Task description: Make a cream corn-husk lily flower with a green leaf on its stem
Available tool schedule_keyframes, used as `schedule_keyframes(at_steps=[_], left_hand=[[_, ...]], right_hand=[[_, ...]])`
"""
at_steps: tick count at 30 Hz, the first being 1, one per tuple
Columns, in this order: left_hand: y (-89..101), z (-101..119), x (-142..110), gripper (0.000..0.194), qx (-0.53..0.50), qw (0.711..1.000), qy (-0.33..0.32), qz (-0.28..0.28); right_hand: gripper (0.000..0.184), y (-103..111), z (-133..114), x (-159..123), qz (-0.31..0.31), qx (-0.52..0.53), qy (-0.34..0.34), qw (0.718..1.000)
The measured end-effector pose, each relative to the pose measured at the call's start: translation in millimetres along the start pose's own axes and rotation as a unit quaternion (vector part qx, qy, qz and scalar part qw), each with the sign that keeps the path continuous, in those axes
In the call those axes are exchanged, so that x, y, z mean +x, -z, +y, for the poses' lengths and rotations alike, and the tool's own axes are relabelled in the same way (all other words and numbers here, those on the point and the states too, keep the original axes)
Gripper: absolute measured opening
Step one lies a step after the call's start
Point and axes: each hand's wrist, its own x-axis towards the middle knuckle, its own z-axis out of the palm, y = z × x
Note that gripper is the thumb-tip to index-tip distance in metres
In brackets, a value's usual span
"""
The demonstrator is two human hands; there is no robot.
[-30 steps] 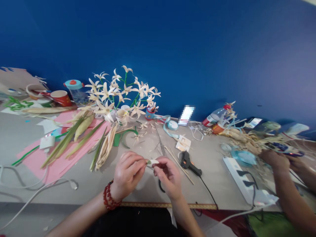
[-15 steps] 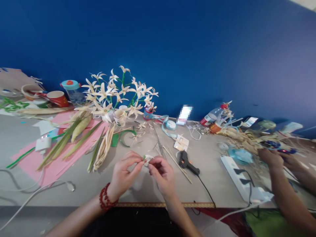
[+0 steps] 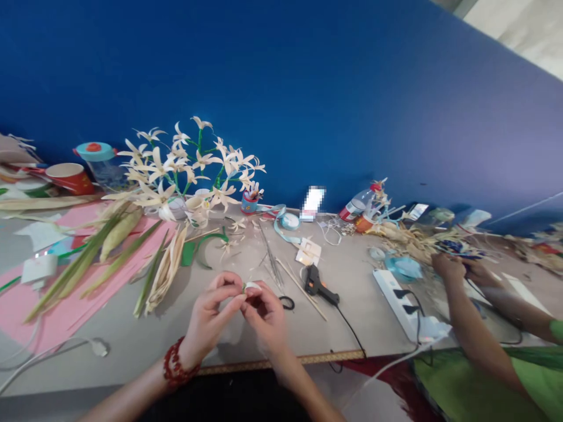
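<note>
My dark red beaded bracelet (image 3: pixel 176 366), my black clothing (image 3: pixel 229 395), my white piece (image 3: pixel 253 287), green at one end, cream flowers (image 3: pixel 160 167) on green stems (image 3: pixel 200 140), pink paper (image 3: pixel 97 302), black glue gun (image 3: pixel 325 290), grey tabletop (image 3: pixel 347 252) with gold-brown patterned edging (image 3: pixel 316 358), deep blue wall (image 3: pixel 281 88), co-worker's green sleeve (image 3: pixel 539 378).

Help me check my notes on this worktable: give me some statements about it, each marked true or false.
1. The left hand and right hand pinch a small white piece. True.
2. The beaded bracelet is on the right wrist. False: the bracelet is on the left wrist.
3. A glue gun lies to the right of the hands. True.
4. The power strip is red. False: it is white.
5. Pale flowers rise in front of a blue wall. True.
</note>
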Motion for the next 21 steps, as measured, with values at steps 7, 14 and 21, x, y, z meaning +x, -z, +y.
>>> schedule_keyframes(at_steps=[7, 14, 21], left_hand=[[0.1, 2.3, -0.1, 0.018, -0.021, 1.0, 0.016, -0.009], [0.9, 0.7, 0.4, 0.014, -0.108, 0.992, 0.056, -0.029], [0.9, 2.5, 2.2, 0.017, -0.1, 0.992, 0.061, -0.041]], right_hand=[[0.022, -5.3, 7.5, -3.2, 0.016, 0.098, -0.055, 0.994], [0.024, -4.2, 5.6, -3.5, -0.006, 0.135, -0.065, 0.989], [0.029, -3.9, 8.7, -4.0, 0.003, 0.139, -0.088, 0.986]])
